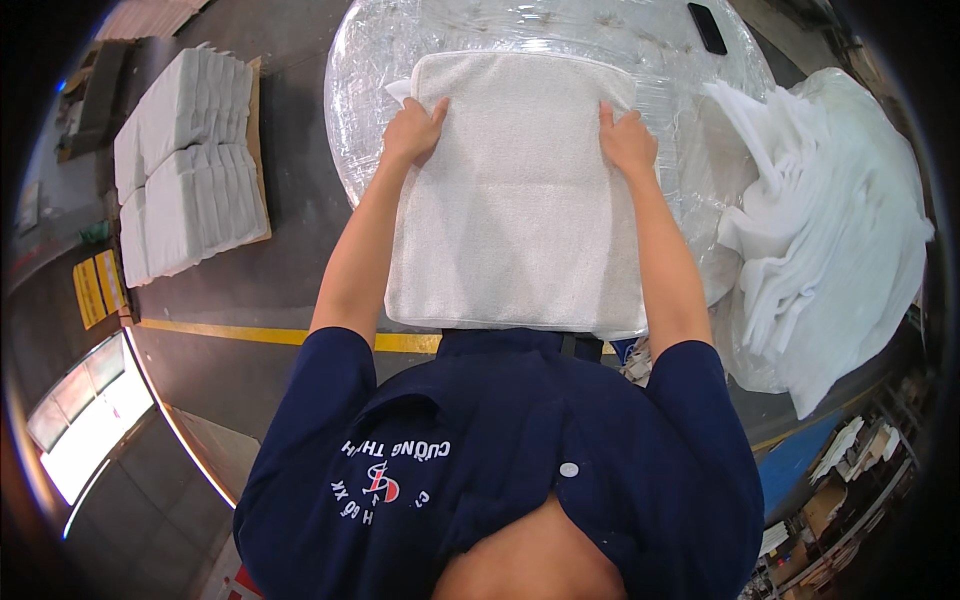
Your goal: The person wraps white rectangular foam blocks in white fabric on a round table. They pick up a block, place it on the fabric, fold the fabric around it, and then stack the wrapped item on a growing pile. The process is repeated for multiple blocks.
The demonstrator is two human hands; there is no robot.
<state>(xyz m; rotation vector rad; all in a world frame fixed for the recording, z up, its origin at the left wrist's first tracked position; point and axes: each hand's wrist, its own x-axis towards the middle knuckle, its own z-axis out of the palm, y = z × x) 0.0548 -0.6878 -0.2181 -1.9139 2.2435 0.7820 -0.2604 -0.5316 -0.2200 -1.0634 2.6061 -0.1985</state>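
An off-white, square fabric cushion (pixel 520 210) with piped edges lies in front of me, its near edge close to my body. My left hand (pixel 414 133) grips its left side near the far corner, thumb on top and fingers curled at the edge. On the opposite side my right hand (pixel 628 140) holds the right edge in the same way. Beside my left hand a scrap of thin white sheet (pixel 398 91) sticks out from the cushion's far left corner. The cushion hides whatever is beneath it.
Under the cushion is a wide, plastic-wrapped surface (pixel 365 70) with a black phone (pixel 707 28) at its far right. A heap of thin white sheets (pixel 800 220) in clear plastic stands right. Stacked white padded pieces (pixel 190 160) stand left, past a yellow floor line (pixel 230 332).
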